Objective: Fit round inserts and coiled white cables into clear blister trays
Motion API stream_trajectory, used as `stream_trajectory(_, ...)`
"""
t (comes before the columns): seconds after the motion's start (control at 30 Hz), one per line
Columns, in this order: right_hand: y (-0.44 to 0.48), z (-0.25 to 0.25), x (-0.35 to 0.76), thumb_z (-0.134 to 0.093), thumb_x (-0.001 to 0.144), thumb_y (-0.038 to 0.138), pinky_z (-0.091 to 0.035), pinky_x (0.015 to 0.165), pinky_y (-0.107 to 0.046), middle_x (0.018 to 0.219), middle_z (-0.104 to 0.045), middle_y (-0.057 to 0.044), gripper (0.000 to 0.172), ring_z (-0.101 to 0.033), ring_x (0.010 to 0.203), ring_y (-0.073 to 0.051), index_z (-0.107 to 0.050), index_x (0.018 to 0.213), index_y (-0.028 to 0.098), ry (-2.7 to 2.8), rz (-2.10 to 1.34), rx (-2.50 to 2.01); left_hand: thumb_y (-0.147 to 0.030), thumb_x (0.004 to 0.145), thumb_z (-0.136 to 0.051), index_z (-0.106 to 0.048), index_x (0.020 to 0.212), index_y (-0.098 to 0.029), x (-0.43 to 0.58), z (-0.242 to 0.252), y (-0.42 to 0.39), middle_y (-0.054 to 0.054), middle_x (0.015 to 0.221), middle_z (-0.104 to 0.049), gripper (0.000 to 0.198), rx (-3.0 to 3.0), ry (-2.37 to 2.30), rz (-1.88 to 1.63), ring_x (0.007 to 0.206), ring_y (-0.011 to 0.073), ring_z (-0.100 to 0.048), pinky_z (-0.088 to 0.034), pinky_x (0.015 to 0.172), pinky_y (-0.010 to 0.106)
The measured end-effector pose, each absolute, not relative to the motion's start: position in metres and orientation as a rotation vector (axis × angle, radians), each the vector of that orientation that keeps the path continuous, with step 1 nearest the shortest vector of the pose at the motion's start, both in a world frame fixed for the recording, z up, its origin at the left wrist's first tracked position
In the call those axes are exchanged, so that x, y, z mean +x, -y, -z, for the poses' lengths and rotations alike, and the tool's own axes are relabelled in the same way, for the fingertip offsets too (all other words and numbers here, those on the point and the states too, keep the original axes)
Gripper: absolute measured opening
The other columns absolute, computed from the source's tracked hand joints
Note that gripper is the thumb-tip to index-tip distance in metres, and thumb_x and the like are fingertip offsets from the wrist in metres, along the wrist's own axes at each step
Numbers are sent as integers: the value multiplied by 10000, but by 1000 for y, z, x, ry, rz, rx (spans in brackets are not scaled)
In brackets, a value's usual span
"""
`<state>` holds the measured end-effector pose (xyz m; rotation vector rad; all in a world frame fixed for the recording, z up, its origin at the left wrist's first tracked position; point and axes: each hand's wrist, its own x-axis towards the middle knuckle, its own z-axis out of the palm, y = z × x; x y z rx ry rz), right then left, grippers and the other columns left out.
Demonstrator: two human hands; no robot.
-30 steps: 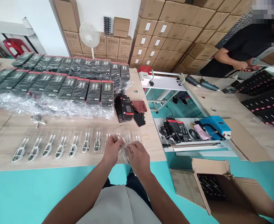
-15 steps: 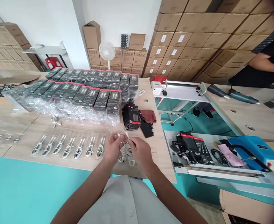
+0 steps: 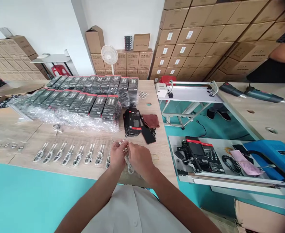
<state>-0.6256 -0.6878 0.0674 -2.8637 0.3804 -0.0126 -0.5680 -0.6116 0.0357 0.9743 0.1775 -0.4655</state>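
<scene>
My left hand (image 3: 117, 155) is closed on a white cable (image 3: 130, 168), near its connector ends. Close against it, my right hand (image 3: 140, 158) pinches the same cable, whose coil hangs down between the hands. Along the table to the left lies a row of coiled white cables (image 3: 77, 156). Beyond my hands is a stack of flat black boxes (image 3: 133, 123), with a brown pouch (image 3: 150, 120) and a black phone-like slab (image 3: 148, 134) at its right.
Plastic-wrapped black boxes (image 3: 80, 103) fill the table's back left. At the right, a lower bench (image 3: 174, 145) holds black packages, a pink cloth (image 3: 245, 162) and a blue machine (image 3: 271, 157). A person's arm (image 3: 284, 53) shows at upper right.
My two hands have drawn together around the cable's connector ends. The view has shifted slightly, and the other person's arm is further to the right.
</scene>
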Motion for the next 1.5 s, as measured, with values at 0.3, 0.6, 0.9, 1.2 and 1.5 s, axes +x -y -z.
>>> stream_trajectory(0.3, 708, -29, -661, -591, 873, 214, -478, 726, -295, 939, -598, -54, 13, -593, 848, -187, -602, 865, 212, -72, 497, -2425, -199, 670, -793, -574, 760, -173, -550, -25, 610, -3, 715, -646, 238, 827, -312, 482, 664, 138, -647, -563, 763, 363)
stream_trajectory(0.6, 699, 8, -658, -514, 935, 207, -466, 714, -309, 889, -633, -67, 160, -581, 815, -187, -632, 826, 199, -122, 726, -2486, -174, 758, -723, -571, 733, -162, -544, -18, 618, -9, 650, -622, 155, 760, -351, 579, 558, 116, -624, -548, 634, 276)
stream_trajectory(0.9, 693, -7, -642, -601, 844, 230, -477, 681, -297, 940, -616, -68, 69, -586, 797, -176, -666, 839, 208, -288, 692, -2182, -144, 816, -649, -589, 777, -152, -527, -17, 608, 1, 660, -631, 72, 740, -373, 599, 569, 121, -640, -511, 551, 238)
stream_trajectory(1.2, 704, -4, -652, -786, 626, 458, -463, 656, -306, 759, -670, -21, 384, -600, 696, -183, -619, 846, 190, -413, 37, -1468, -216, 766, -721, -593, 749, -146, -535, -32, 601, 10, 647, -633, 147, 779, -315, 767, 590, 148, -657, -553, 614, 283)
stream_trajectory(1.5, 708, 9, -653, -718, 704, 467, -415, 557, -241, 708, -639, 13, 382, -551, 621, -128, -608, 926, 176, -432, 3, -1464, -278, 618, -838, -582, 694, -172, -548, -28, 598, 15, 628, -645, 288, 1001, -46, 802, 552, 140, -628, -421, 485, 221)
